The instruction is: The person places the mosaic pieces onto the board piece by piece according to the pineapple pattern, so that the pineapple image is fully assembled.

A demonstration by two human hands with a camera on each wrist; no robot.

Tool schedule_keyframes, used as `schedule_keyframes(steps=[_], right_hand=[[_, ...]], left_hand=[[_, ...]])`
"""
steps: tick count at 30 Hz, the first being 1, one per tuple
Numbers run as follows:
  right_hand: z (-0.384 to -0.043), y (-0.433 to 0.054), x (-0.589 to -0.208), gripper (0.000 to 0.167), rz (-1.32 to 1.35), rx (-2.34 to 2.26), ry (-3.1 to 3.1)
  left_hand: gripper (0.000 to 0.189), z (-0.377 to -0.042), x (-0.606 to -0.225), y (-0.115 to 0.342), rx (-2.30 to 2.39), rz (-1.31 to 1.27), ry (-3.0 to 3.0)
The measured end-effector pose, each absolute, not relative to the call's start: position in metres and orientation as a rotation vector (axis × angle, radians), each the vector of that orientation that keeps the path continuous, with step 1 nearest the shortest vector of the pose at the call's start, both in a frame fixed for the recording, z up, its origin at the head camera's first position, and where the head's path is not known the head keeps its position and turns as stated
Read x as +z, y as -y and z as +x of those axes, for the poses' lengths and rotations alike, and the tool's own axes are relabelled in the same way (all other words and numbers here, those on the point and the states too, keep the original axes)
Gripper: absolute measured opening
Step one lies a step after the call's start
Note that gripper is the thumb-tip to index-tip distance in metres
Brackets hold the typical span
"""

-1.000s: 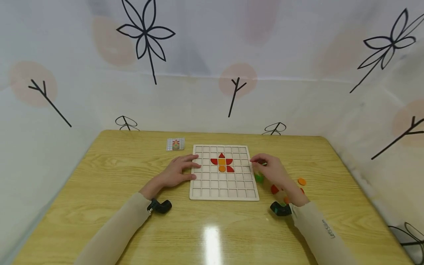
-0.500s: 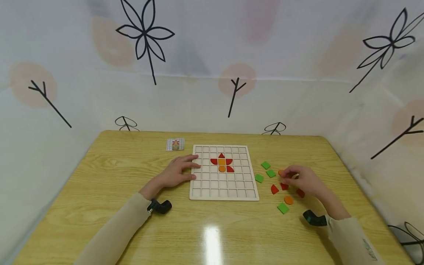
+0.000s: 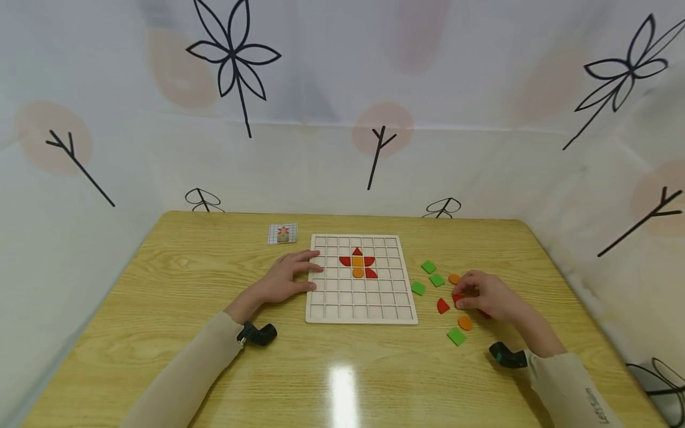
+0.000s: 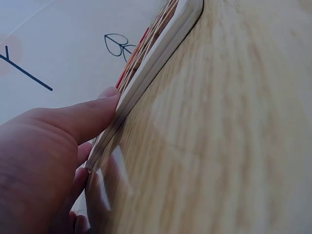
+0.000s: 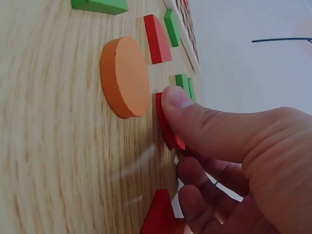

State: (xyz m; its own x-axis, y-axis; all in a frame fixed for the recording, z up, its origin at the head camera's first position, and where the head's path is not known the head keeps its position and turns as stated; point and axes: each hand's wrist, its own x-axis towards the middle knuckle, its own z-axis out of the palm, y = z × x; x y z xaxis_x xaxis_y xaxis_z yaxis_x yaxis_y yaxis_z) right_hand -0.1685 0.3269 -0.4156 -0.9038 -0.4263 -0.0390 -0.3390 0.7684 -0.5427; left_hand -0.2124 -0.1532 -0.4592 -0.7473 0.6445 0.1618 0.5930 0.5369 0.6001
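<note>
A pale wooden grid board (image 3: 361, 306) lies mid-table. In its cells sit a red triangle (image 3: 357, 251), an orange square (image 3: 357, 261), an orange disc (image 3: 358, 273) and several red quarter-circle pieces (image 3: 371, 273). My left hand (image 3: 280, 278) rests its spread fingertips on the board's left edge; the left wrist view shows the thumb (image 4: 92, 114) touching the rim. Right of the board, my right hand (image 3: 489, 294) pinches a red quarter-circle piece (image 5: 168, 124) between thumb and fingers, at the table surface. Another red piece (image 5: 160, 214) lies partly hidden under that hand.
Loose pieces lie around the right hand: several green squares (image 3: 456, 336), orange discs (image 3: 465, 323) and a red quarter-circle (image 3: 443, 306). A small printed pattern card (image 3: 282, 233) lies beyond the board's left corner. A patterned cloth (image 3: 321, 166) stands behind the wooden table (image 3: 267, 380).
My right hand has moved from the board's right edge out to the loose pieces and has taken hold of a red one. The left hand has stayed on the board.
</note>
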Motion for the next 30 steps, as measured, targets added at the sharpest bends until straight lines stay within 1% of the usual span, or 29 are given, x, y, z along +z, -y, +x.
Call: schedule_keyframes(steps=[5, 10, 15, 19, 25, 30], right_hand=[[-0.169, -0.329, -0.417, 0.013, -0.585, -0.864, -2.781], [-0.17, -0.334, -0.417, 0.009, -0.537, -0.977, -2.713], [-0.173, -0.33, -0.415, 0.009, -0.561, -1.031, -2.727], [-0.176, -0.321, -0.415, 0.012, -0.524, -1.09, -2.739], [-0.183, -0.302, -0.42, 0.015, -0.475, -1.3, -2.665], [-0.187, -0.283, -0.42, 0.016, -0.489, -1.28, -2.73]], left_hand=[[0.039, -0.212, -0.458, 0.153, 1.007, 1.096, -2.684], [0.039, -0.212, -0.458, 0.152, 1.002, 1.101, -2.683], [0.039, -0.212, -0.459, 0.153, 1.002, 1.096, -2.686], [0.039, -0.211, -0.459, 0.154, 1.01, 1.097, -2.684], [0.039, -0.212, -0.46, 0.154, 1.007, 1.099, -2.683], [0.039, -0.212, -0.46, 0.154, 1.008, 1.098, -2.684]])
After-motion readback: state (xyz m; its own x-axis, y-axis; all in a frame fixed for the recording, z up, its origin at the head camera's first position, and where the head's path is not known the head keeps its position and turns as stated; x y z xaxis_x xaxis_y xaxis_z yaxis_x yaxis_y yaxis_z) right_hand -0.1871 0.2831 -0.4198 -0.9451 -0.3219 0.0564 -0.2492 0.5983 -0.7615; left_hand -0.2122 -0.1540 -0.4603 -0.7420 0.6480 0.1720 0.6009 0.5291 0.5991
